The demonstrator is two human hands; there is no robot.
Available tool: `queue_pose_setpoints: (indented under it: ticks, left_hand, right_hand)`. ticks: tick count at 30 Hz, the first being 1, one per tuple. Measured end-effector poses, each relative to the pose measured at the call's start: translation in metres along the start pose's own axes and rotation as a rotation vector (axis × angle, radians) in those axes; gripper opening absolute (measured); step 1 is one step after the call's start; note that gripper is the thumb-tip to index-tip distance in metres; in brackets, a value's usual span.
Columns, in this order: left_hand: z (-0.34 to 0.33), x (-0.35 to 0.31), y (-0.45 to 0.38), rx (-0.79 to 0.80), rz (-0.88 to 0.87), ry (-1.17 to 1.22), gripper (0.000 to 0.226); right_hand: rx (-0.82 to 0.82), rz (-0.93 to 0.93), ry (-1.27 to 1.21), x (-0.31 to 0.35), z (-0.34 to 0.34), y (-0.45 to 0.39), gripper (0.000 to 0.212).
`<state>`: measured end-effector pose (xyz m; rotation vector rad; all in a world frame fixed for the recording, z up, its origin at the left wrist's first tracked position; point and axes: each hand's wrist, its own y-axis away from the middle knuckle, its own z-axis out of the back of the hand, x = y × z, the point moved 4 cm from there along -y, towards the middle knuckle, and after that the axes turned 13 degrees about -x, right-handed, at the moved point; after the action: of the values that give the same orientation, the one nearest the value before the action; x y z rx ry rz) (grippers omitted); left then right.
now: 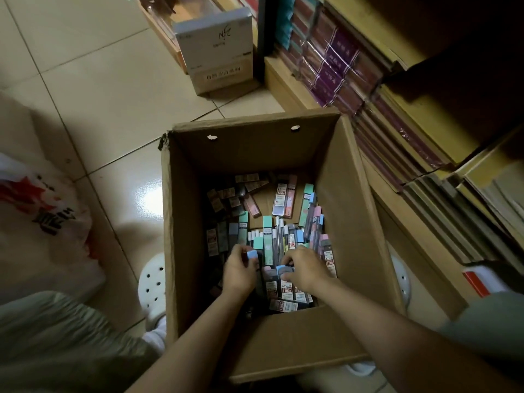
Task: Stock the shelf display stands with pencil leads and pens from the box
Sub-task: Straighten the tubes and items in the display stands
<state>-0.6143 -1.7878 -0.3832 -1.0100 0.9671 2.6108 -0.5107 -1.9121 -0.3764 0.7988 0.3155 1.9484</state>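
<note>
An open cardboard box [343,194] stands on the tiled floor, and both my hands reach down into it. Its bottom is covered with several loose pencil lead cases [280,199] with mint, blue, pink and dark caps. My left hand [239,269] pinches a lead case with a light blue cap [251,254]. My right hand [304,269] curls its fingers round another blue-capped lead case [284,270] lying in the pile. No pens or display stands can be made out.
Low wooden shelves with stacked wrapped notebooks [334,66] run along the right. A white product box [218,49] stands on the floor behind the carton. A white and red plastic bag [42,219] lies at the left. A white perforated stool [154,282] sits under the carton.
</note>
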Motion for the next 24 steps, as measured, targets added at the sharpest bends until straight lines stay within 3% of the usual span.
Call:
queue_pose_setpoints:
  ticks: [7,12,17,24]
  left_hand:
    - [0.003,-0.021,-0.01,-0.035,-0.008,0.24,0.016]
    - [0.004,-0.065,-0.007,0.139,0.01,0.464,0.023]
    - [0.029,-0.151,-0.001,0.364,-0.008,0.616,0.027]
    - [0.085,-0.297,0.043,0.7,-0.382,0.35,0.018]
  right_hand:
    - [-0.072,-0.073,-0.237,-0.004,0.03,-0.02,0.01]
    - [-0.207,0.003,-0.281,0.017,0.079,-0.023,0.011]
    - [-0.381,0.157,-0.193,0.059,0.181,0.0,0.015]
    - [-0.532,0.267,-0.166,0.099,0.324,0.088,0.014]
